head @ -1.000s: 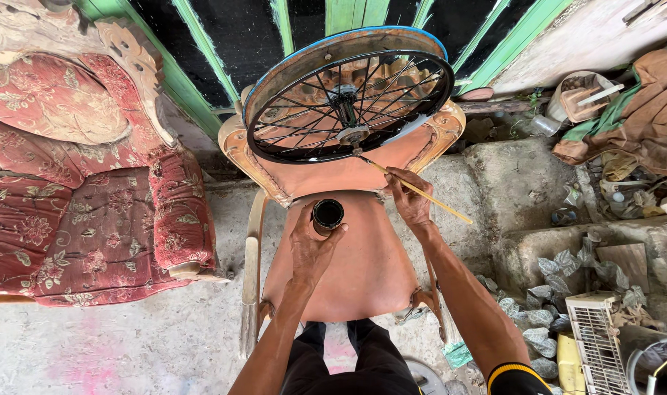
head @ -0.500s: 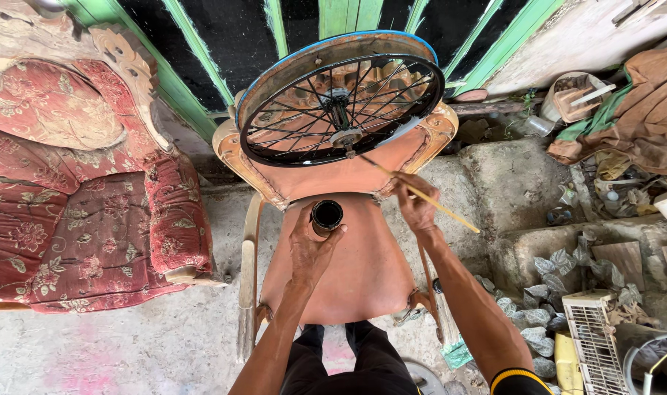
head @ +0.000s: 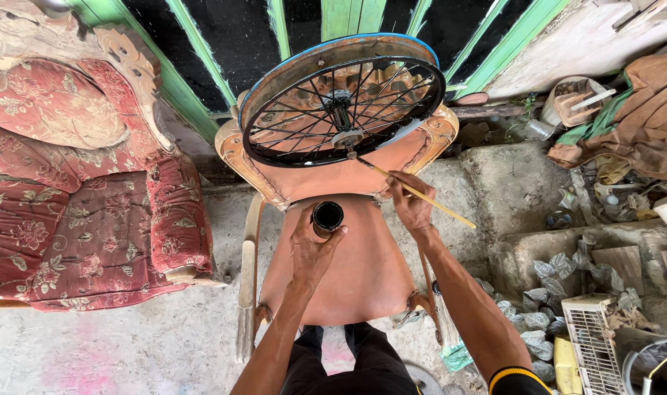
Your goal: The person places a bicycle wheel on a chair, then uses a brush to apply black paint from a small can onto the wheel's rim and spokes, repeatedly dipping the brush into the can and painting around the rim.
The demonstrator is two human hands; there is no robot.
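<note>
Spoked wheel point(head: 344, 110), black-rimmed, apparently met by right hand's point(head: 410, 205) brush point(head: 414, 192).

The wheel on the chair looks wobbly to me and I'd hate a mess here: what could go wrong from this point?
The wheel only leans on the chair back, resting on its rim; a push from the thin brush in the right hand near the hub could make it roll or tip.

The small dark can sits open in the left hand above the seat; tilted, it might spill there.

The upholstered armchair stands close and could catch drips.
</note>
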